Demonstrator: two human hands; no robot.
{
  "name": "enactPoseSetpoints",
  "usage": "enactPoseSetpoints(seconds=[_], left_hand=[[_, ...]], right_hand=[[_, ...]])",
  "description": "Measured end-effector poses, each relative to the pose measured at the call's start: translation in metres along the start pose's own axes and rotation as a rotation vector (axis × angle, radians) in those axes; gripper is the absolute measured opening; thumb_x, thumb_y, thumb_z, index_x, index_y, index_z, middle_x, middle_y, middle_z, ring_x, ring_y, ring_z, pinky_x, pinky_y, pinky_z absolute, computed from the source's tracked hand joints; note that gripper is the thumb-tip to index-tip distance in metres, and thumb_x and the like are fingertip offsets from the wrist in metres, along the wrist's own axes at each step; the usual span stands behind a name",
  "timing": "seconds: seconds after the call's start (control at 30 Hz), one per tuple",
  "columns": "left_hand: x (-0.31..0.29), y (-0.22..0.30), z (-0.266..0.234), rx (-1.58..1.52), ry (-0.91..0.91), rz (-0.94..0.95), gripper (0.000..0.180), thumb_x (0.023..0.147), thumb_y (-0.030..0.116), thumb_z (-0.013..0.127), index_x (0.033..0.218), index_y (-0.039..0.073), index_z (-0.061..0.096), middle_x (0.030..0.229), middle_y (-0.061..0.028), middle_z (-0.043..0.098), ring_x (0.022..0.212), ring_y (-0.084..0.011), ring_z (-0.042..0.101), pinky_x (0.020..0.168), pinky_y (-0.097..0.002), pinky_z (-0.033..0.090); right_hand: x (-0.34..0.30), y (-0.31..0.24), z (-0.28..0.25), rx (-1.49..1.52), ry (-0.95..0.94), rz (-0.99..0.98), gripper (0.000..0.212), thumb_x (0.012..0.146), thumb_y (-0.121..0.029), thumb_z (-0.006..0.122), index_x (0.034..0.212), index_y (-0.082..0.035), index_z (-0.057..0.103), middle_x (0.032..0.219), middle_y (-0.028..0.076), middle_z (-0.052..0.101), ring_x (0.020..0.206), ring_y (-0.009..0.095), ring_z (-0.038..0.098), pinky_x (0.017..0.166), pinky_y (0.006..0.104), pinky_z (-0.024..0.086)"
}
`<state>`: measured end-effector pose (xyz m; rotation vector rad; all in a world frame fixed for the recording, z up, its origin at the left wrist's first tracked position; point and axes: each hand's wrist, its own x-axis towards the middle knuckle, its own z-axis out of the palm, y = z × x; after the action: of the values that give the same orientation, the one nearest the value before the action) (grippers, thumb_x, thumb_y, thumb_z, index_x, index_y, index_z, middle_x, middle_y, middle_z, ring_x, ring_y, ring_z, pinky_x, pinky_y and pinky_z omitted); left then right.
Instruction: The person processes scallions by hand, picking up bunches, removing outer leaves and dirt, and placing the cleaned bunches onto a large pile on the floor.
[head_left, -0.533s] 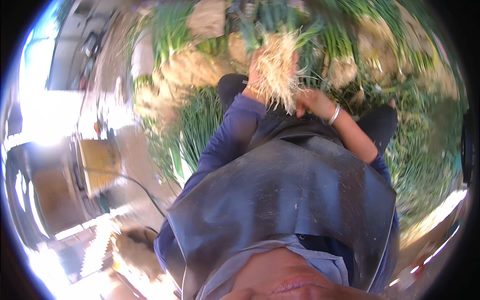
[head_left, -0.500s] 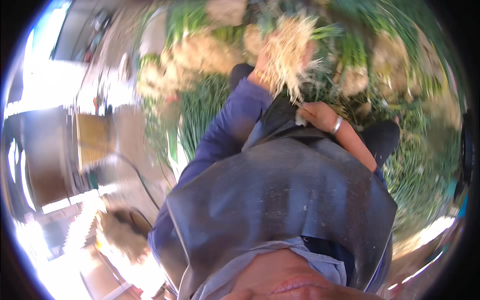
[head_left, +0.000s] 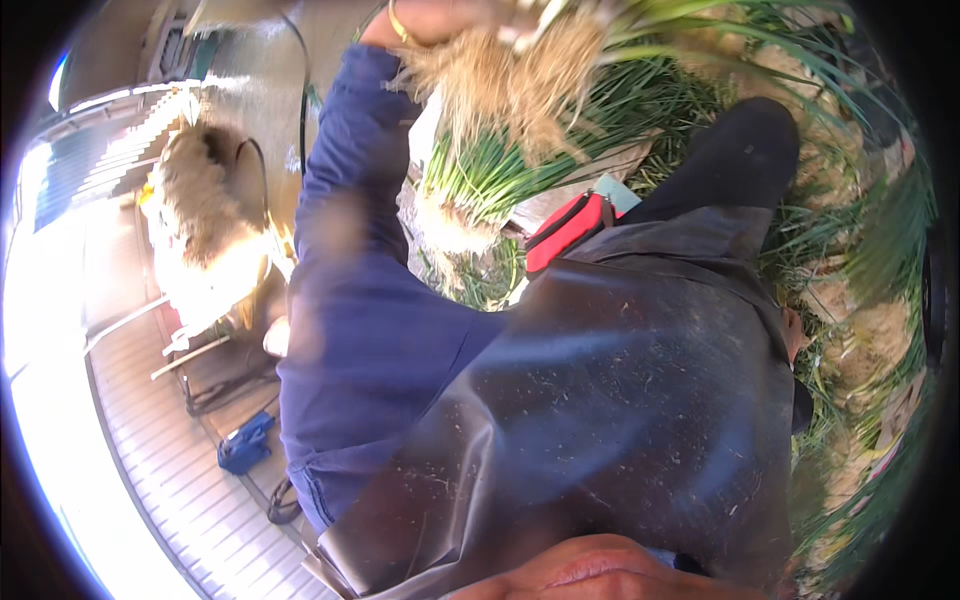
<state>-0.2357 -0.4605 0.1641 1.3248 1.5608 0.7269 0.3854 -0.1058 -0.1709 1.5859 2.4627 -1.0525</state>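
Observation:
At the top of the head view my left hand is closed round a bunch of green onions. Its pale, stringy roots hang toward me, and the green leaves stretch off to the right. Below the bunch lies a pile of green onions with white stems and roots. My right hand shows only as a small patch of skin beside the right edge of my dark apron; its fingers are hidden.
A red pouch with a dark zip lies by my thigh. More onions with earthy roots cover the ground at the right. At the left are a large tan, fuzzy bundle, a dark hose and a blue object.
My body has turned to the left. My left hand has carried the bunch up and leftward from over my lap. The right hand has gone from my lap to the apron's right side.

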Motion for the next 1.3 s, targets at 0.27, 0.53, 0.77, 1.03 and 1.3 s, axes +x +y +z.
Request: enactPoseSetpoints(seconds=[0.27, 0.53, 0.77, 1.03, 1.3], left_hand=[[-0.086, -0.274, 0.129, 0.079, -0.157, -0.675, 0.035, 0.082, 0.037, 0.055, 0.101, 0.009, 0.064, 0.096, -0.0070, 0.065, 0.085, -0.0203, 0.060, 0.080, -0.0336, 0.045], [-0.219, -0.448, 0.229, 0.252, -0.122, -0.635, 0.035, 0.077, 0.009, 0.060, 0.110, 0.019, 0.061, 0.108, -0.0093, 0.063, 0.095, -0.0335, 0.059, 0.081, -0.0381, 0.046], [-0.163, -0.416, 0.218, 0.265, 0.563, -1.136, 0.109, 0.061, 0.039, 0.079, 0.143, 0.007, 0.014, 0.143, -0.0228, 0.027, 0.130, -0.0374, 0.031, 0.103, -0.0458, 0.032], [-0.095, -0.396, 0.233, 0.301, 0.416, -1.558, 0.120, 0.063, 0.044, 0.078, 0.145, 0.019, -0.006, 0.149, -0.0197, 0.010, 0.134, -0.0397, 0.019, 0.107, -0.0523, 0.023], [-0.006, -0.370, 0.210, 0.527, 0.330, -1.470, 0.108, 0.062, 0.046, 0.078, 0.143, 0.010, 0.016, 0.147, -0.0185, 0.016, 0.131, -0.0383, 0.028, 0.105, -0.0491, 0.029]], right_hand=[[0.006, 0.055, -0.020, -0.088, -0.111, 0.241, 0.039, 0.094, -0.034, 0.046, 0.115, -0.004, 0.058, 0.108, 0.015, 0.061, 0.098, 0.027, 0.058, 0.086, 0.0326, 0.042], [0.063, 0.142, -0.022, 0.305, -0.187, 0.167, 0.039, 0.095, -0.033, 0.043, 0.118, -0.004, 0.056, 0.112, 0.017, 0.060, 0.104, 0.029, 0.056, 0.091, 0.0318, 0.039], [0.043, 0.102, 0.012, 0.043, -0.189, 0.249, 0.038, 0.093, -0.029, 0.044, 0.117, -0.002, 0.056, 0.109, 0.018, 0.061, 0.104, 0.029, 0.056, 0.091, 0.0343, 0.040], [0.016, -0.081, 0.000, -0.284, -0.151, 0.143, 0.032, 0.079, -0.018, 0.057, 0.105, 0.000, 0.058, 0.102, 0.022, 0.061, 0.100, 0.036, 0.057, 0.083, 0.0401, 0.044], [0.009, -0.055, -0.007, -0.176, 0.065, 0.057, 0.035, 0.075, -0.008, 0.054, 0.108, 0.001, 0.057, 0.098, 0.022, 0.062, 0.095, 0.035, 0.059, 0.083, 0.0373, 0.046]])
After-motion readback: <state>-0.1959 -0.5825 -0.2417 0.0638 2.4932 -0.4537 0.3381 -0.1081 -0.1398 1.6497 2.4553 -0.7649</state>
